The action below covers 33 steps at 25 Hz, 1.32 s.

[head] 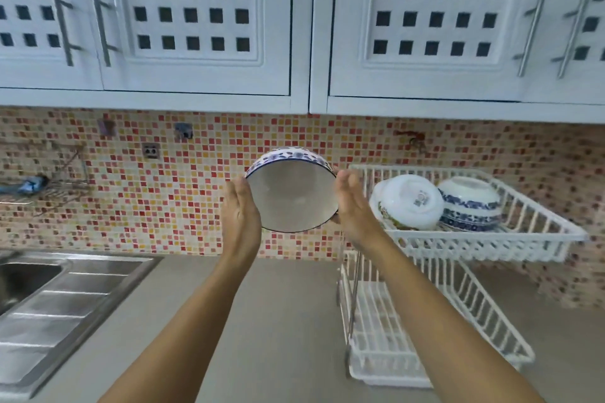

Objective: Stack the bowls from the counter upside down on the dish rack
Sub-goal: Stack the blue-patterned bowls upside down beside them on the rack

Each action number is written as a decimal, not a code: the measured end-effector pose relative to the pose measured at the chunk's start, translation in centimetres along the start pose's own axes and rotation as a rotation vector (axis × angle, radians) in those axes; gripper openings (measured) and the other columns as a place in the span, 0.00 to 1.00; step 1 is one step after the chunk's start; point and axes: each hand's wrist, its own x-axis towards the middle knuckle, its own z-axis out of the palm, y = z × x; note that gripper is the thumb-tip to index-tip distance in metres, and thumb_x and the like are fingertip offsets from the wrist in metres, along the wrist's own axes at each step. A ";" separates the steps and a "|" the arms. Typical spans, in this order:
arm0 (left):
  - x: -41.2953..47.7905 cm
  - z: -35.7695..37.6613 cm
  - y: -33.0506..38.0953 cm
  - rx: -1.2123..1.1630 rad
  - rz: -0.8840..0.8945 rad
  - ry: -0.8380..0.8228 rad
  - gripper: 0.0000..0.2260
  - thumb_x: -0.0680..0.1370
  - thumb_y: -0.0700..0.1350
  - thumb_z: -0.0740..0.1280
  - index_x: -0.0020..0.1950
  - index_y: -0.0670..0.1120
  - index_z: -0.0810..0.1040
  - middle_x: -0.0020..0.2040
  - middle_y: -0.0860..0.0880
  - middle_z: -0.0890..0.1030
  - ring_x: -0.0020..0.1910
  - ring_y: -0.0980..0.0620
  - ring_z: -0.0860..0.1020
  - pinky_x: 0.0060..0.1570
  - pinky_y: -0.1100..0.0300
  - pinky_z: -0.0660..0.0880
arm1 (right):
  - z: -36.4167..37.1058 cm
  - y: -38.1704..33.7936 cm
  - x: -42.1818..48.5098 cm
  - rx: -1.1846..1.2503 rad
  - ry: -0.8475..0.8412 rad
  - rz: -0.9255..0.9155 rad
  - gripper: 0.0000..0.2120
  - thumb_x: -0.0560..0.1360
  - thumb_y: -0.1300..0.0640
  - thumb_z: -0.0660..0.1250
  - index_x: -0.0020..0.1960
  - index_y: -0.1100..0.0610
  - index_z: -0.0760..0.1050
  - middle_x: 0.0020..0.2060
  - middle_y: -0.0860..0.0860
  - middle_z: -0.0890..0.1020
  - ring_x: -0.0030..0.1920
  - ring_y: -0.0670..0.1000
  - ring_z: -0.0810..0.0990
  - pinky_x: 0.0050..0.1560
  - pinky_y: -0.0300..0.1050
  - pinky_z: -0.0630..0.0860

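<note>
While I hold the round white ceramic bowl with the blue floral band (292, 196) up in the air, its open mouth faces back toward me and slightly down, so the bowl is tipped on edge rather than upright or inverted. My left hand (241, 213) presses flat against its left rim and my right hand (354, 206) against its right rim; the fingers (347, 180) of both lie straight and close together, clamping the bowl between the palms rather than pinching it.

What the coming move turns on, as I judge it, is that the white wire two-tier dish rack (556, 226) lies to the right of the bowl, at about the same height as its upper basket, so my right hand is the nearer one. In that upper basket a white bowl with a floral rim (407, 201) leans upside down on its side, touching a blue-and-white patterned bowl (469, 203) that sits inverted toward the basket's right end. The rack stands near the back right of the grey table (278, 304) (the lower tier looks bare from here).

I reckon the bowl needs carrying rightward and rotating further until its mouth faces down, then setting onto one of the inverted bowls. Which of the two suits it better I cannot tell.
</note>
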 end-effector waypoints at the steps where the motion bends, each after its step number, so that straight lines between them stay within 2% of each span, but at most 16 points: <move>1: -0.1 1.3 1.0 -0.046 0.014 -0.031 0.24 0.78 0.65 0.45 0.65 0.52 0.65 0.59 0.51 0.70 0.63 0.47 0.70 0.64 0.41 0.71 | -1.9 -0.6 -0.1 0.004 0.009 -0.031 0.24 0.77 0.37 0.42 0.64 0.52 0.59 0.63 0.56 0.70 0.58 0.53 0.72 0.66 0.53 0.67; 2: -0.4 2.8 2.2 -0.105 0.027 -0.072 0.26 0.77 0.65 0.46 0.68 0.52 0.63 0.61 0.55 0.68 0.64 0.50 0.69 0.66 0.44 0.69 | -3.7 -0.8 -0.2 0.010 0.011 -0.054 0.23 0.74 0.33 0.42 0.59 0.47 0.60 0.59 0.53 0.72 0.56 0.51 0.72 0.65 0.53 0.68; 3: -0.7 4.3 3.3 -0.151 0.031 -0.111 0.25 0.78 0.64 0.47 0.69 0.52 0.63 0.59 0.59 0.67 0.61 0.53 0.68 0.65 0.47 0.69 | -5.7 -1.0 -0.4 0.030 0.018 -0.062 0.22 0.70 0.29 0.43 0.54 0.42 0.60 0.55 0.48 0.72 0.56 0.51 0.73 0.64 0.55 0.70; 5: -1.1 7.3 4.5 -0.220 0.048 -0.191 0.16 0.80 0.61 0.49 0.59 0.54 0.67 0.51 0.61 0.67 0.52 0.56 0.71 0.60 0.46 0.73 | -9.5 -0.5 -0.2 0.073 0.057 -0.054 0.19 0.66 0.28 0.48 0.47 0.39 0.60 0.50 0.44 0.72 0.58 0.54 0.74 0.62 0.58 0.73; 7: -1.7 10.9 5.4 -0.284 0.015 -0.286 0.13 0.78 0.61 0.52 0.53 0.54 0.66 0.50 0.56 0.70 0.51 0.53 0.74 0.56 0.42 0.76 | -14.2 0.6 0.0 0.141 0.067 -0.041 0.16 0.67 0.31 0.56 0.47 0.41 0.62 0.50 0.45 0.73 0.57 0.55 0.75 0.60 0.59 0.76; 10: -2.3 16.3 6.1 -0.331 -0.037 -0.432 0.11 0.73 0.62 0.55 0.48 0.56 0.65 0.53 0.50 0.72 0.56 0.47 0.74 0.55 0.46 0.76 | -21.1 2.6 0.4 0.227 -0.005 -0.052 0.22 0.62 0.30 0.67 0.52 0.36 0.69 0.57 0.46 0.75 0.55 0.54 0.76 0.53 0.56 0.79; 12: -2.8 19.4 6.8 -0.288 -0.007 -0.507 0.10 0.75 0.62 0.56 0.48 0.57 0.65 0.52 0.51 0.73 0.59 0.46 0.74 0.60 0.47 0.74 | -25.0 4.2 0.6 0.202 -0.038 -0.071 0.31 0.59 0.30 0.70 0.61 0.33 0.68 0.65 0.45 0.72 0.60 0.54 0.75 0.57 0.56 0.76; 13: -2.9 20.7 7.1 -0.236 0.023 -0.531 0.12 0.76 0.61 0.56 0.50 0.54 0.66 0.52 0.52 0.73 0.59 0.47 0.74 0.61 0.48 0.73 | -26.6 5.0 0.6 0.178 -0.032 -0.086 0.36 0.60 0.30 0.70 0.65 0.35 0.66 0.68 0.46 0.69 0.63 0.55 0.74 0.60 0.56 0.75; 15: -3.5 23.6 8.1 -0.118 0.080 -0.561 0.18 0.77 0.62 0.57 0.55 0.48 0.66 0.49 0.54 0.73 0.54 0.51 0.74 0.54 0.56 0.73 | -29.8 6.7 0.7 0.131 -0.011 -0.133 0.40 0.60 0.31 0.70 0.69 0.40 0.64 0.69 0.48 0.68 0.63 0.52 0.74 0.62 0.55 0.74; 17: -3.8 26.2 8.8 -0.016 0.125 -0.583 0.27 0.72 0.66 0.59 0.57 0.45 0.66 0.46 0.55 0.72 0.47 0.56 0.74 0.43 0.62 0.70 | -32.5 8.1 0.8 0.070 -0.011 -0.188 0.41 0.61 0.31 0.70 0.70 0.41 0.63 0.68 0.45 0.69 0.60 0.44 0.77 0.61 0.52 0.75; 18: -3.6 26.7 9.0 0.039 0.138 -0.610 0.31 0.68 0.69 0.61 0.59 0.46 0.65 0.47 0.56 0.73 0.46 0.57 0.75 0.42 0.63 0.71 | -33.1 8.7 0.9 0.045 -0.015 -0.208 0.41 0.61 0.32 0.71 0.70 0.42 0.63 0.68 0.43 0.69 0.62 0.44 0.76 0.62 0.53 0.74; 21: -3.1 29.7 8.2 0.126 0.154 -0.737 0.46 0.55 0.74 0.69 0.65 0.50 0.63 0.57 0.55 0.75 0.55 0.57 0.77 0.51 0.61 0.76 | -36.3 10.9 1.4 0.012 -0.064 -0.250 0.42 0.61 0.37 0.74 0.70 0.38 0.60 0.72 0.42 0.63 0.71 0.50 0.66 0.67 0.61 0.69; 23: -2.7 31.4 7.2 0.151 0.138 -0.820 0.51 0.54 0.70 0.73 0.71 0.53 0.60 0.65 0.50 0.73 0.61 0.51 0.76 0.58 0.55 0.76 | -38.0 12.2 1.7 -0.055 -0.101 -0.228 0.45 0.59 0.39 0.76 0.69 0.31 0.56 0.74 0.42 0.59 0.73 0.50 0.62 0.69 0.62 0.66; 25: -2.6 32.9 6.3 0.216 0.143 -0.852 0.53 0.55 0.66 0.76 0.74 0.53 0.57 0.70 0.48 0.70 0.67 0.49 0.72 0.65 0.51 0.72 | -39.2 13.5 2.3 -0.223 -0.149 -0.176 0.50 0.57 0.40 0.77 0.69 0.29 0.49 0.73 0.42 0.57 0.73 0.50 0.60 0.70 0.61 0.64; 29: -2.7 35.6 4.6 0.441 0.196 -0.835 0.48 0.61 0.54 0.80 0.74 0.50 0.58 0.67 0.51 0.71 0.66 0.51 0.70 0.65 0.56 0.70 | -39.8 16.4 3.7 -0.519 -0.286 -0.146 0.62 0.58 0.45 0.80 0.72 0.38 0.35 0.73 0.41 0.49 0.74 0.45 0.50 0.76 0.54 0.51; 33: -3.0 37.8 2.3 0.638 0.282 -0.774 0.57 0.58 0.56 0.80 0.77 0.50 0.48 0.73 0.49 0.64 0.71 0.47 0.65 0.70 0.48 0.66 | -39.7 18.7 5.5 -0.723 -0.289 -0.151 0.68 0.56 0.42 0.80 0.75 0.49 0.30 0.76 0.44 0.38 0.74 0.45 0.40 0.74 0.54 0.43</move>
